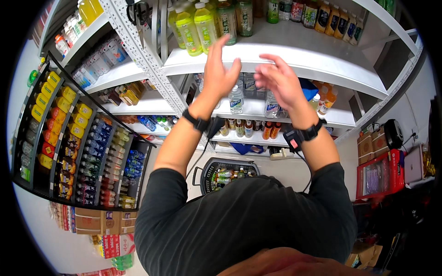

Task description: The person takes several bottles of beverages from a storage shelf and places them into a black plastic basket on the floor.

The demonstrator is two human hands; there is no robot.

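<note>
Left hand [220, 76]: raised before the front edge of the upper white shelf [294, 57]; fingers extended, thumb apart, nothing seen in the grasp.

Right hand [281, 83]: before the same shelf's edge, to the right of the left hand; blurred, fingers loosely bent and parted, no object visible in it.

Yellow-green bottles [189, 33]: a cluster on the shelf, toward its left end; up and left of the left hand, the nearer of the two. Long axes upright, tilted in the fisheye view. Pale caps, bright lime bodies, printed labels. Fingertip contact: cannot tell.

Darker green bottles [227, 22]: on the shelf, adjoining that cluster on its right, straight beyond the left fingertips; upright.

Amber bottles [332, 22]: on the shelf, right part, dark labels, in a row.

Clear bottles [236, 100]: upright, one level below the shelf.

Black basket [208, 173]: on the floor below the shelf, bottles inside.
</note>
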